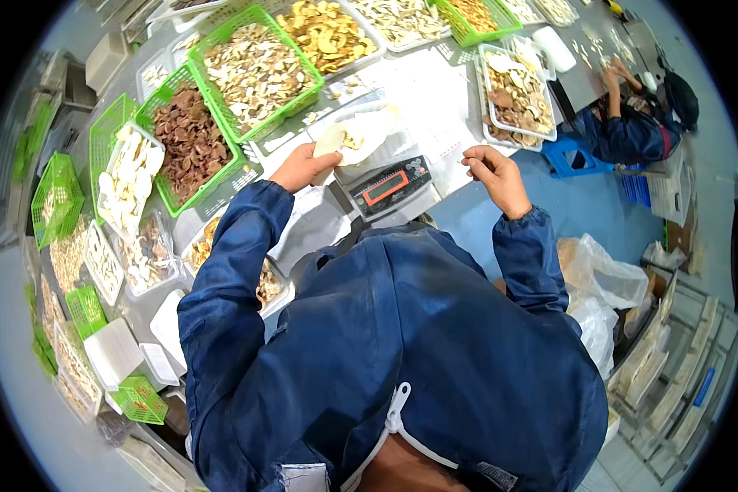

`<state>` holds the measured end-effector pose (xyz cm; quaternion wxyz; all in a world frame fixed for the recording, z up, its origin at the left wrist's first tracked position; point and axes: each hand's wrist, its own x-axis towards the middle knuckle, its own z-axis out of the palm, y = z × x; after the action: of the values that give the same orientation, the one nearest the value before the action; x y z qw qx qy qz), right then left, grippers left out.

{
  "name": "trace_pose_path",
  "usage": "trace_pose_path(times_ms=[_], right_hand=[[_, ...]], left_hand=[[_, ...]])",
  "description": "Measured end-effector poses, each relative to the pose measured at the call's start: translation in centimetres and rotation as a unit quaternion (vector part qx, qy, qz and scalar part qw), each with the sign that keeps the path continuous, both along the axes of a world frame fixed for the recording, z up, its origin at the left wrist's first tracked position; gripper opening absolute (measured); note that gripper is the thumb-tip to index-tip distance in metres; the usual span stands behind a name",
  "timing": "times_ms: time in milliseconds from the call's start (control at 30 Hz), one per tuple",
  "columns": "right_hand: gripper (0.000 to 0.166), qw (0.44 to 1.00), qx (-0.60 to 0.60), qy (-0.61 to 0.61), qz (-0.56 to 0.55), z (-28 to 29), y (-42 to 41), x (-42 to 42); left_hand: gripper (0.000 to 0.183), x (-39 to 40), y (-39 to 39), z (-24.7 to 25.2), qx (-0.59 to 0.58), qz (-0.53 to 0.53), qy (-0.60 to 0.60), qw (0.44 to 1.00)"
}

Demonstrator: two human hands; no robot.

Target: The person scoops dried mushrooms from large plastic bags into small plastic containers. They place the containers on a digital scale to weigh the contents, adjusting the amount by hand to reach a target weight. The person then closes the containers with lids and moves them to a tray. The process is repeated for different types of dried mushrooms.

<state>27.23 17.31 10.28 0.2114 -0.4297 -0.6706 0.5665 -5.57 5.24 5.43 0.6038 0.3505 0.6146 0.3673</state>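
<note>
My left hand (pixel 306 169) grips the edge of a pale, thin bag or sheet (pixel 375 132), which lies spread over a clear plastic tray (pixel 400 144). A few yellowish dried pieces (pixel 352 142) sit in its fold. Under the tray is a digital weighing scale (pixel 388 187) with a red-framed display, close to my body. To the right of the scale, my right hand (pixel 498 178) hangs near the table edge with thumb and fingertips pinched together. Whether something small is between them cannot be made out.
Green baskets of dark brown slices (pixel 190 144) and pale slices (pixel 255 77) stand left and ahead. A tray of yellow rings (pixel 326 37) is behind them. Stacked trays of mixed slices (pixel 516 98) stand right. Another person (pixel 639 117) works at far right, near a blue stool (pixel 572 160).
</note>
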Motion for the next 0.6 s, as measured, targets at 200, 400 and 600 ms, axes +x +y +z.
trace_pose_path(times_ms=[200, 400, 600], right_hand=[[0.024, 0.992, 0.109, 0.029, 0.048, -0.6, -0.7, -4.9], [0.036, 0.958, 0.246, -0.059, 0.133, -1.6, -1.7, -11.7], [0.034, 0.959, 0.220, -0.066, 0.166, -2.1, -1.2, -13.5]], left_hand=[[0.030, 2.8, 1.2, 0.5, -0.024, -0.038, 0.023, 0.999], [0.036, 4.7, 0.4, 2.1, 0.024, -0.003, 0.073, 0.997], [0.034, 4.7, -0.4, 1.5, 0.043, 0.039, 0.092, 0.994]])
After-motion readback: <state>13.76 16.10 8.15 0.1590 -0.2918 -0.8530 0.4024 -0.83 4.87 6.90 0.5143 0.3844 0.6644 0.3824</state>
